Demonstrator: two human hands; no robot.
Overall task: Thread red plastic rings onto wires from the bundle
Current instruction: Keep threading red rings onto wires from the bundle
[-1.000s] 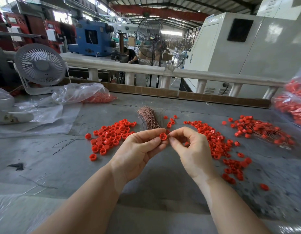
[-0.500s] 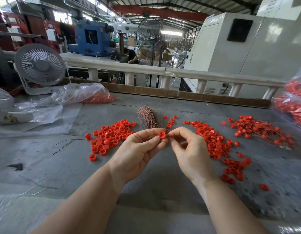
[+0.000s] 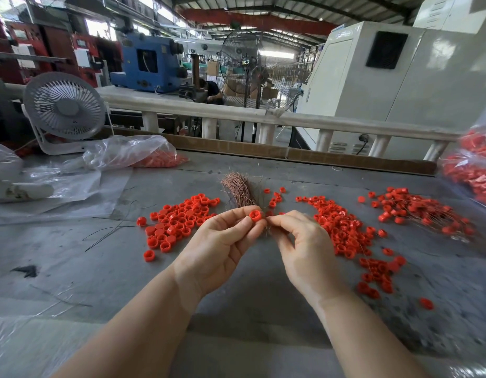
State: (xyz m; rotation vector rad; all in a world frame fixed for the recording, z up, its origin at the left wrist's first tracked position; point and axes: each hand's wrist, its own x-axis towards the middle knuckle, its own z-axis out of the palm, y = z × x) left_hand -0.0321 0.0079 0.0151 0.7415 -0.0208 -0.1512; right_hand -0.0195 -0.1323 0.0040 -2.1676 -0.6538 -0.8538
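1. A worker's left hand (image 3: pixel 222 241) holds a single red ring (image 3: pixel 254 215) in a thumb-and-forefinger grip above the middle of the grey worktop (image 3: pixel 105 271), its open bore turned toward the other hand, apparently so a wire can enter straight.
2. The right hand (image 3: pixel 304 246) has thumb and forefinger pinched closed just beside the ring; it is probably feeding a wire, though the strand is too fine to make out.
3. The wire bundle (image 3: pixel 240 190), coppery and fanned out, lies just behind the hands, toward the worktop's far edge, within easy reach.
4. Loose rings (image 3: pixel 179 222) sit heaped left of the hands as ready stock; a second scatter (image 3: pixel 342 230) trails to the right.
5. Near the right edge, rings on thin wires (image 3: pixel 416 211) lie together, seemingly finished work kept apart.
6. A clear plastic bag (image 3: pixel 132 152) near the far left corner holds more red rings; another bag (image 3: pixel 473 170) at the right edge is packed with red pieces.
7. A small white fan (image 3: pixel 63 106) stands at the far left corner.
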